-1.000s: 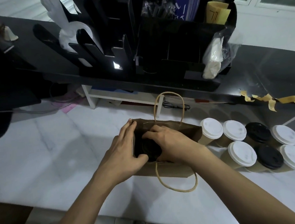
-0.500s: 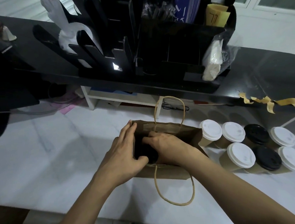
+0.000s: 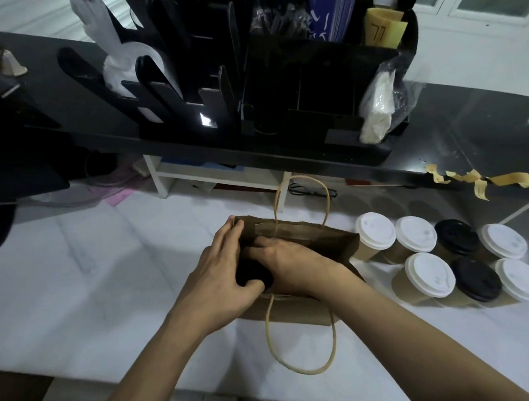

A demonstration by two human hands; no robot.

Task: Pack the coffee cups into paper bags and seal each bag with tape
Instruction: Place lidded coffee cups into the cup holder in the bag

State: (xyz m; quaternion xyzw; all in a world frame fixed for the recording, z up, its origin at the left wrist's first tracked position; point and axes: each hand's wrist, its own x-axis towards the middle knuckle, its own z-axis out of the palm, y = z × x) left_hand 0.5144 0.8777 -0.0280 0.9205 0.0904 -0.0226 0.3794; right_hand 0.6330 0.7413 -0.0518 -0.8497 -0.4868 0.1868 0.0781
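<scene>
The paper bag (image 3: 294,239) stands open on the white counter (image 3: 90,293), beside 7 lidded cups (image 3: 430,276); its thin walls likely buckle, so the rim is the safest hold; the left hand (image 3: 221,276) pinches the bag's left edge; the right hand (image 3: 287,262) curls over a dark-lidded cup (image 3: 252,275) inside; compared with 1 second ago, this cup sits lower.

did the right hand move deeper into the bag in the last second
Yes, slightly. The right hand has slid left, deeper into the paper bag, covering more of the black-lidded cup.
</scene>
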